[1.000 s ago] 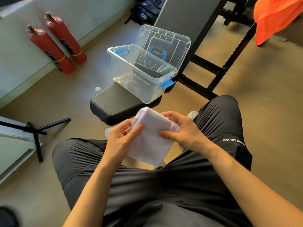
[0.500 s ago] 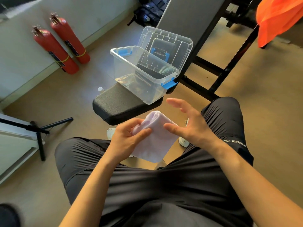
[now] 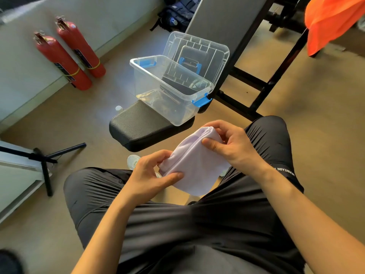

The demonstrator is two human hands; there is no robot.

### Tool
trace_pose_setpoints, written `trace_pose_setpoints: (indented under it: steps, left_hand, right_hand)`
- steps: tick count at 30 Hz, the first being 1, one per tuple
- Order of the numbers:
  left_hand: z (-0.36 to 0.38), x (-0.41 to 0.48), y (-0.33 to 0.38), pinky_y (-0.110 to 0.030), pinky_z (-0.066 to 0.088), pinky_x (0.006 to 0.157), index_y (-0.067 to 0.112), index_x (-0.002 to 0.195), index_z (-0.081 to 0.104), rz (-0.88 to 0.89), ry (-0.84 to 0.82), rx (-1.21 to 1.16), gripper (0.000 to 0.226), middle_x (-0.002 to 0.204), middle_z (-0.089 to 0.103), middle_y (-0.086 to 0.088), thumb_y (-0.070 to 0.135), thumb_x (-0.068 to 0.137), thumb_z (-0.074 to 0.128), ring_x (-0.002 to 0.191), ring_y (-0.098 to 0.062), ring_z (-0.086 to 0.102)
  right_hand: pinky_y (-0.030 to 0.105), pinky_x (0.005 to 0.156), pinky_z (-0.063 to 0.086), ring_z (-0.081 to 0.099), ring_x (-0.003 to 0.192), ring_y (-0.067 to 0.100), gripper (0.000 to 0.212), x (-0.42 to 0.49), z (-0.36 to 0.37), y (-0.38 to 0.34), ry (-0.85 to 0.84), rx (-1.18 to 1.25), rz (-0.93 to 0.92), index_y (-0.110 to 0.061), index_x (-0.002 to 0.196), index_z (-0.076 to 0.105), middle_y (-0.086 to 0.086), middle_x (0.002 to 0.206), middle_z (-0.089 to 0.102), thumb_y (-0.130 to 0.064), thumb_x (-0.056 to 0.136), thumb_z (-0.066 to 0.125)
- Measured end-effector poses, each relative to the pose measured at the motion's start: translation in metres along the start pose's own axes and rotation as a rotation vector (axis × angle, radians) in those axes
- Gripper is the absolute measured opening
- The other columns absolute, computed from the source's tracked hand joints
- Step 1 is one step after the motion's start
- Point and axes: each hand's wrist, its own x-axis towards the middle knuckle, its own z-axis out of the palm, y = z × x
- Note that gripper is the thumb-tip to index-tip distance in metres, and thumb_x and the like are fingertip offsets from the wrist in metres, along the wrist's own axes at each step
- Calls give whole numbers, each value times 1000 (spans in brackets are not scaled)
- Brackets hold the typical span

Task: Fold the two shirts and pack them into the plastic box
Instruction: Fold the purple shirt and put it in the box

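A folded white shirt (image 3: 194, 165) is held above my lap between both hands. My left hand (image 3: 150, 175) pinches its near left edge. My right hand (image 3: 231, 145) grips its far rounded end, thumb on top. The clear plastic box (image 3: 150, 89) with blue latches stands open on the black padded bench end (image 3: 138, 127), just beyond the shirt. Its lid (image 3: 197, 50) leans upright behind it. An orange garment (image 3: 331, 18) hangs at the top right.
Two red fire extinguishers (image 3: 69, 56) lean against the left wall. A black tripod leg (image 3: 45, 161) stands on the floor at left. The black bench frame (image 3: 256, 91) runs right of the box. A dark backpack (image 3: 177, 12) lies at the far top.
My right hand, lifted open half a second ago, has come back down and closed on the shirt's far end. The shirt bundle is tighter and tilted more towards the box.
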Motion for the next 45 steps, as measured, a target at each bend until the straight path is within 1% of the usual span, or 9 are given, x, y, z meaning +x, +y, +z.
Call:
trace_pose_setpoints:
  steps: [7,13,21,26,29,32,36,40,45]
  left_hand:
    - [8,1,9,-34,50,67,20,109,73,34,50,-112,27,89,69,4,27,84,80,78,-18,60]
    - [10,3,7,-41,57,73,17,110,71,65,102,-49,23,93,73,1,19,88,78,84,-20,67]
    - [18,6,9,-26,50,89,7,110,73,212,47,25,21,108,67,-3,11,89,72,106,-15,65]
    - [18,6,5,-48,54,81,20,110,73,172,142,8,24,107,64,-1,18,86,78,103,-24,64]
    - [20,6,5,-45,55,84,18,118,69,185,208,61,38,114,65,2,23,83,82,107,-20,65]
    - [17,7,-2,-40,53,96,23,133,60,151,200,72,55,128,60,2,38,83,78,121,-18,61]
    - [17,4,-3,-41,53,104,29,146,49,-25,11,-228,74,140,60,5,37,79,79,129,-20,59]
    - [18,4,0,-38,56,98,34,149,44,-16,6,-283,79,145,57,8,32,79,81,127,-20,60]
    - [23,17,5,-35,62,78,24,139,55,-55,202,-363,60,125,68,-4,14,84,78,104,-22,71]
  right_hand:
    - [13,85,50,58,106,0,55,-10,21,16,311,-314,-84,-32,129,54,-11,118,59,-43,82,78]
    - [33,108,46,45,136,11,94,-34,45,20,-17,-292,-147,-41,153,31,-15,150,43,-48,75,83]
    - [38,93,54,61,118,13,60,-28,51,25,-24,-219,-124,-31,134,58,-6,127,63,-36,80,82]
    - [22,81,56,64,107,9,40,-24,46,24,-36,-203,-82,-23,118,65,-9,114,68,-30,82,82]
    - [20,76,56,65,99,9,37,-26,45,22,-42,-144,-43,-20,115,67,-9,106,70,-26,83,82]
    - [21,76,56,67,98,11,36,-28,43,21,-66,-64,-7,-19,115,67,-8,104,71,-24,82,82]
    - [35,82,61,67,103,17,41,-27,38,15,-95,38,29,-19,121,61,-4,109,69,-21,83,80]
    - [49,84,61,68,104,26,47,-24,37,14,-24,127,63,-21,126,56,4,111,70,-28,83,76]
    - [35,86,61,66,111,21,77,-21,42,18,70,154,22,-44,149,32,0,129,61,-28,86,73]
